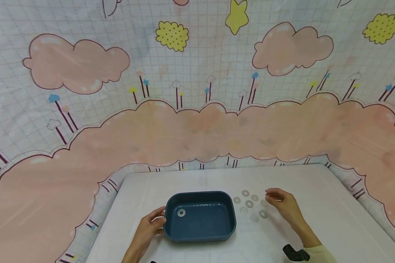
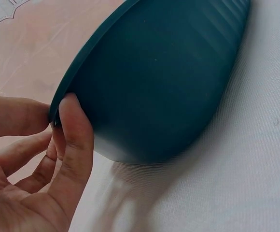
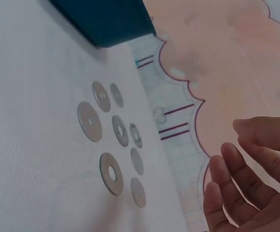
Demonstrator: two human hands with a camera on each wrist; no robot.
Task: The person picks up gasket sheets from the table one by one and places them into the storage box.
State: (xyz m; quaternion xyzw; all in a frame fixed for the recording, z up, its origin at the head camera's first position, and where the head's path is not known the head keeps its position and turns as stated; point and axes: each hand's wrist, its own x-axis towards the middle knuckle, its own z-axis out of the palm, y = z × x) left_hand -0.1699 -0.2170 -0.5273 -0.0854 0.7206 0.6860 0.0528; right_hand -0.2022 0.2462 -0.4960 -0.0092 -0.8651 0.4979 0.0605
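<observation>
A dark blue plastic tub point(image 1: 200, 229) stands on the white table, and one metal washer point(image 1: 179, 214) lies flat inside it near its left end. My left hand point(image 1: 150, 224) pinches the tub's left rim between thumb and fingers, as the left wrist view of the hand point(image 2: 72, 150) shows close up. To the right of the tub, several flat round washers point(image 3: 112, 184) lie loosely spread on the table. Over the right side of this group hovers my right hand point(image 1: 284, 205), fingers loosely bent and nothing between them in the right wrist view.
The white tabletop point(image 1: 145, 193) reaches back to a patterned cloth backdrop point(image 1: 197, 135) with clouds and stars. A black band point(image 1: 296, 253) sits at the right wrist, by a pale yellow sleeve point(image 1: 320, 254).
</observation>
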